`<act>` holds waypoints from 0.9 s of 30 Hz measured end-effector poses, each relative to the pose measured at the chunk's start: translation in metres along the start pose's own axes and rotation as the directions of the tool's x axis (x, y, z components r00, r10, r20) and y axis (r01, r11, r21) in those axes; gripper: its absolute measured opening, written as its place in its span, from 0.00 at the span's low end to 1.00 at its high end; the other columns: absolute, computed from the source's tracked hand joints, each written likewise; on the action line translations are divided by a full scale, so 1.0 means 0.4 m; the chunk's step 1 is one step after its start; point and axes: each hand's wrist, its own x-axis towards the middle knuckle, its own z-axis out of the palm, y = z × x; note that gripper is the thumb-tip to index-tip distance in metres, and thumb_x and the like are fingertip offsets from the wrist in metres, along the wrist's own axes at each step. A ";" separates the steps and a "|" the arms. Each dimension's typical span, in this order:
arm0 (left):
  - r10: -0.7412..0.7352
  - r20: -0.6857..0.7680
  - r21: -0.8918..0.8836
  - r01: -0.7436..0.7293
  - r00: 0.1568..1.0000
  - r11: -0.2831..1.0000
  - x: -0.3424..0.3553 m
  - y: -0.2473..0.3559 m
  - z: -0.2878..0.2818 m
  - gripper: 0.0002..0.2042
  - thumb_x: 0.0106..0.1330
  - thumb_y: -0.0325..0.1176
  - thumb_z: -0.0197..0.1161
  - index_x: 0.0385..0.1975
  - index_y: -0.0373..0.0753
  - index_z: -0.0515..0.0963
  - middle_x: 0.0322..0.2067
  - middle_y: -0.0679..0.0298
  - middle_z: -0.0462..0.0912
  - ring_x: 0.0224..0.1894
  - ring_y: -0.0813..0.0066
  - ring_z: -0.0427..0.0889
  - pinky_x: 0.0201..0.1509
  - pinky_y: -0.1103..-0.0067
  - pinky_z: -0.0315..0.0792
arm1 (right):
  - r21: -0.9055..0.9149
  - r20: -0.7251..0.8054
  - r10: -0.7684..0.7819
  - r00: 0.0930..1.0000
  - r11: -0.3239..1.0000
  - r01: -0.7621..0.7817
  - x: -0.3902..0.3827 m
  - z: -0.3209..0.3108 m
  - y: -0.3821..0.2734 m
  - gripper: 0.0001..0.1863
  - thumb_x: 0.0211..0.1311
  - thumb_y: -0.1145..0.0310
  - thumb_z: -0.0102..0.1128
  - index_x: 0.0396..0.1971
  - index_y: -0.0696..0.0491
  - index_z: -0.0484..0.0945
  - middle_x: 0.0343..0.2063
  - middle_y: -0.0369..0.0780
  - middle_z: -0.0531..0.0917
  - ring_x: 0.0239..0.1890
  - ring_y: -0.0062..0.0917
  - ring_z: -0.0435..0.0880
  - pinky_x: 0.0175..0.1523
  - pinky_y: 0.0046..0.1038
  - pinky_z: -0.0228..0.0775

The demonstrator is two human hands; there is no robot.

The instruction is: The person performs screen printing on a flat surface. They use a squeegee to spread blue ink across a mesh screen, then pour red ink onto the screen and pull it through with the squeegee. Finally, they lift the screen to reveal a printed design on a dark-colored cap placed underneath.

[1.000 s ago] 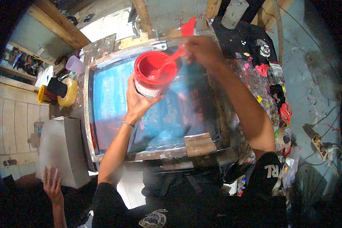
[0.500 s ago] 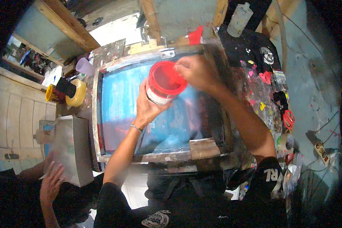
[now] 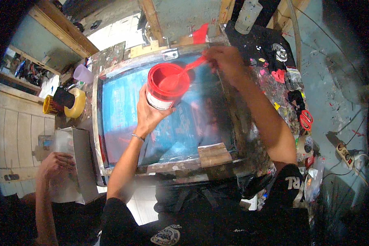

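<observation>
My left hand (image 3: 153,115) is closed round a red pot (image 3: 160,92) of red paint with a white label, holding it over a blue screen (image 3: 123,106) in a worn frame. My right hand (image 3: 225,61), blurred, grips the upper end of a red spatula (image 3: 196,61) just above and right of the pot; the spatula's lower end dips into the paint. Faint lettering and shapes show on the screen under the pot. A brown cardboard piece (image 3: 212,154) lies on the frame's near edge.
A co-worker's hand (image 3: 57,164) touches a grey-white box (image 3: 80,184) at lower left. Tape rolls (image 3: 76,104) and a purple cup (image 3: 83,73) stand left. Right are a plastic bottle (image 3: 247,16), red scissors (image 3: 306,119), paint-spattered clutter and a power strip (image 3: 344,156).
Since half a second ago my right hand has risen rightward from the pot's rim with the spatula, and the pot has shifted left in view. The co-worker's hand has moved up along the box.
</observation>
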 end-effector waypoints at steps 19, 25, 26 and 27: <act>-0.023 -0.012 -0.098 0.021 1.000 0.995 0.000 0.002 0.001 0.53 0.33 0.35 0.87 0.64 0.35 0.61 0.56 0.53 0.75 0.58 0.60 0.77 0.63 0.69 0.71 | 0.039 -0.154 0.031 0.988 0.999 -0.025 -0.051 -0.232 0.050 0.12 0.66 0.63 0.61 0.36 0.57 0.85 0.25 0.33 0.83 0.24 0.15 0.76 0.30 0.21 0.68; -0.030 -0.026 -0.147 0.026 0.999 0.989 -0.007 -0.021 0.009 0.53 0.33 0.34 0.87 0.64 0.35 0.61 0.56 0.53 0.75 0.58 0.60 0.77 0.64 0.69 0.71 | 0.087 -0.183 0.042 0.982 0.996 -0.027 -0.081 -0.265 0.070 0.11 0.67 0.63 0.61 0.34 0.55 0.85 0.24 0.31 0.82 0.24 0.14 0.76 0.30 0.19 0.67; -0.038 -0.023 -0.165 0.033 0.999 0.986 -0.007 -0.017 0.008 0.53 0.33 0.34 0.87 0.64 0.35 0.61 0.56 0.53 0.75 0.58 0.60 0.77 0.64 0.69 0.71 | 0.094 -0.195 0.079 0.978 0.994 -0.062 -0.087 -0.268 0.062 0.09 0.67 0.65 0.62 0.36 0.55 0.85 0.26 0.31 0.83 0.25 0.14 0.76 0.31 0.19 0.67; -0.027 -0.025 -0.141 0.023 0.999 0.990 -0.006 -0.012 0.007 0.54 0.33 0.34 0.87 0.65 0.35 0.61 0.56 0.53 0.75 0.58 0.60 0.77 0.64 0.69 0.71 | 0.100 -0.207 0.117 0.971 0.990 -0.098 -0.090 -0.271 0.058 0.08 0.67 0.67 0.62 0.37 0.54 0.85 0.28 0.31 0.84 0.26 0.13 0.77 0.32 0.18 0.67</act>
